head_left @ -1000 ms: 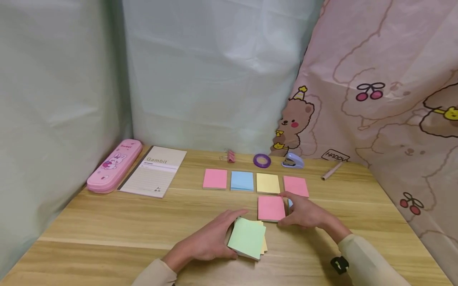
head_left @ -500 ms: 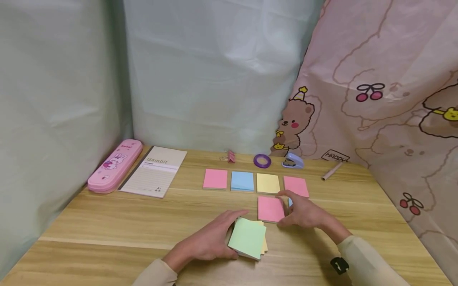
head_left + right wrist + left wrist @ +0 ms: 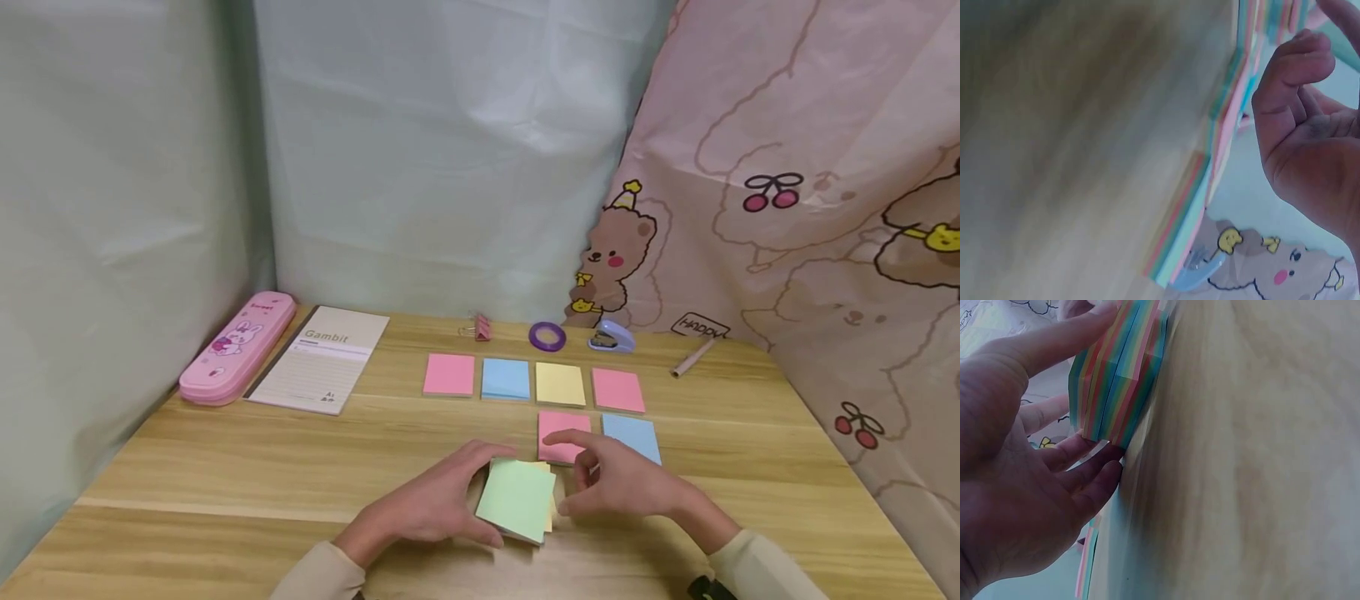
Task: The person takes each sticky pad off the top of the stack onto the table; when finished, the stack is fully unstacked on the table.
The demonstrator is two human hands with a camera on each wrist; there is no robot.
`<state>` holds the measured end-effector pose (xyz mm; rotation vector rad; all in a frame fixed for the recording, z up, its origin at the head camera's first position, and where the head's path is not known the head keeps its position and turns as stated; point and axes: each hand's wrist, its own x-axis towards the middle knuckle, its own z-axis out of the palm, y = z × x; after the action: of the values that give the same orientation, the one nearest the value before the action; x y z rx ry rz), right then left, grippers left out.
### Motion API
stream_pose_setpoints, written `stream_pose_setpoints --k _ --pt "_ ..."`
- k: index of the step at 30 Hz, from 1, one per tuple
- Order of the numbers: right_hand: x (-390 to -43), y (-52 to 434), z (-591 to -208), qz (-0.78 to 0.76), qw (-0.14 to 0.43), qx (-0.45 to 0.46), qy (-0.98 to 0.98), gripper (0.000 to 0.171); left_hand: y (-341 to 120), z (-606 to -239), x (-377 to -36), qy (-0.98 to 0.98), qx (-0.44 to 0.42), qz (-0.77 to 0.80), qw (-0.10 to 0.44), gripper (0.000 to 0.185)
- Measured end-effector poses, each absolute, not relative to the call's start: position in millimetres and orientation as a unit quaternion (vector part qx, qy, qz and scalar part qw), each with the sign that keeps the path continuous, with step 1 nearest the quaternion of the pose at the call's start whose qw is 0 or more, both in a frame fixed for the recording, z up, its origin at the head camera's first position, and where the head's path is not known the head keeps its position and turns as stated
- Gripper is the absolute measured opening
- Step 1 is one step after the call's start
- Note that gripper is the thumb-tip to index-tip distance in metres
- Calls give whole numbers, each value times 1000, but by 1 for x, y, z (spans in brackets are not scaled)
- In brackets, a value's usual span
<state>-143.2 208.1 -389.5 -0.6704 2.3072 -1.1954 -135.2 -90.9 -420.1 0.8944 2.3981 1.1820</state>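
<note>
My left hand (image 3: 435, 500) holds a small stack of sticky note pads (image 3: 1116, 375) between thumb and fingers, low over the table. A green pad (image 3: 516, 500) tops the stack, with yellow showing under its right edge. Striped edges face the left wrist view. My right hand (image 3: 622, 479) hovers just right of the stack, holding nothing, its index finger stretched over a pink pad (image 3: 555, 423) and other fingers bent. Right of that pink pad lies a blue pad (image 3: 633, 435). Behind them runs a row: pink (image 3: 448, 375), blue (image 3: 506, 379), yellow (image 3: 559, 384) and another pink pad (image 3: 618, 390).
Along the back stand a pink binder clip (image 3: 482, 328), a purple tape roll (image 3: 534, 343), a small lilac stapler (image 3: 617, 338) and a pen-like stick (image 3: 693, 358). At left lie a notebook (image 3: 322, 367) and a pink pencil case (image 3: 236, 350). Curtains enclose the table's back and sides.
My right hand has let go of the pink pad in the front row and moved left and nearer, beside the stack. The blue pad beside it is now uncovered. My left hand stays about still.
</note>
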Motion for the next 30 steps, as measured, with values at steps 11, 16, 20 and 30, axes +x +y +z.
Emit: stream_pose_setpoints --k 11,16,20,30 --pt "-128 194 -402 -430 267 -254 824 98 -89 -418 -136 846 310 406 150 91" --pt "-124 183 -404 -392 228 -255 854 100 -89 -417 -135 854 304 397 145 92" --pt "-123 178 -405 -362 195 -260 873 95 -88 -417 -134 859 301 390 142 92" --pt "-122 177 -407 -346 194 -256 881 95 -87 -414 -132 866 295 377 141 92"
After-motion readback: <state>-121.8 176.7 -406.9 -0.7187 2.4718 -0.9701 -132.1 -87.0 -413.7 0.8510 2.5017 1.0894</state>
